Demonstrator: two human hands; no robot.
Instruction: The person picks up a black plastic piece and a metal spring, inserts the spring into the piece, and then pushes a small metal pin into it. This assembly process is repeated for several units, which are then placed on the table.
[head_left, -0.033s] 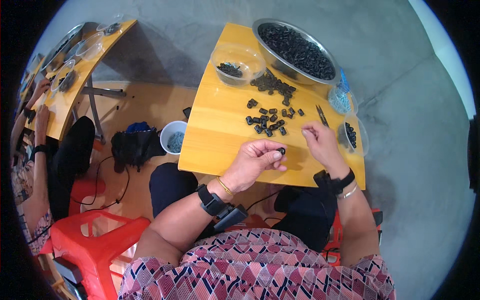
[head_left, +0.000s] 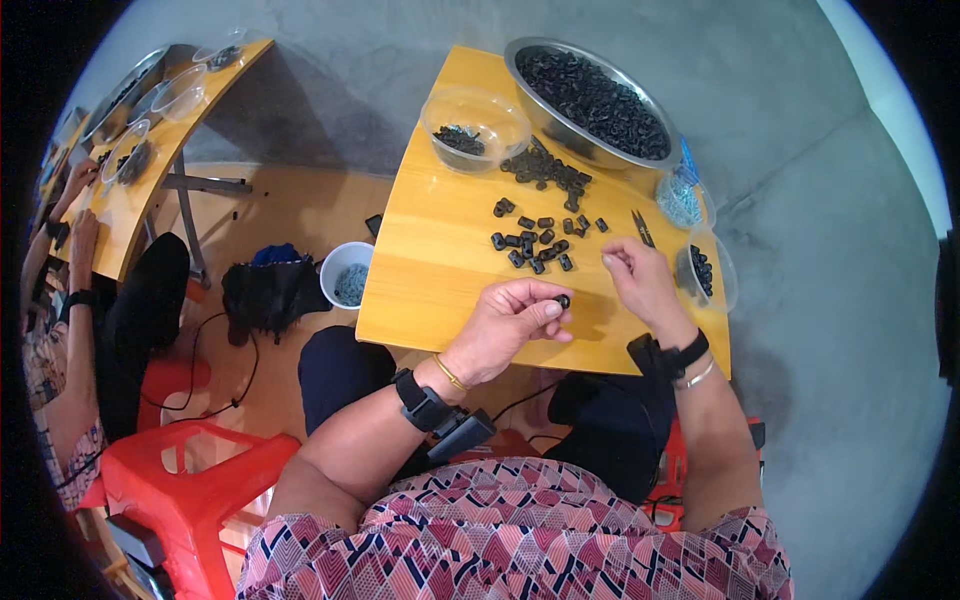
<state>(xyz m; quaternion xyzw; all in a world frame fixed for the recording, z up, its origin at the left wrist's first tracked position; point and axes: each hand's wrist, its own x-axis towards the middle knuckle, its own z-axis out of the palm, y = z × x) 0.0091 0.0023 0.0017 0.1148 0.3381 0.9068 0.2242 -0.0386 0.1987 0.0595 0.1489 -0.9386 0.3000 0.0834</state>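
Note:
My left hand (head_left: 515,318) pinches a small black plastic part (head_left: 563,301) between thumb and forefinger, above the near part of the yellow table (head_left: 420,290). To its right, my right hand (head_left: 645,285) is closed, thumb against curled fingers; anything in it is too small or hidden to make out. The two hands are apart. Beyond them lie several loose black parts (head_left: 528,240), with a denser pile of black pieces (head_left: 548,172) farther back. Dark pointed tweezers (head_left: 643,228) lie just past my right hand.
A large metal basin (head_left: 515,62) of black pieces stands at the back. Clear plastic tubs (head_left: 430,115) sit left and right, one with light-blue bits (head_left: 680,203). A white bucket (head_left: 328,280) and a red stool (head_left: 150,460) are left. Another person's hands (head_left: 85,235) work at a neighbouring table.
My right hand has shifted very slightly away from me. My left hand still holds the black part in the same place.

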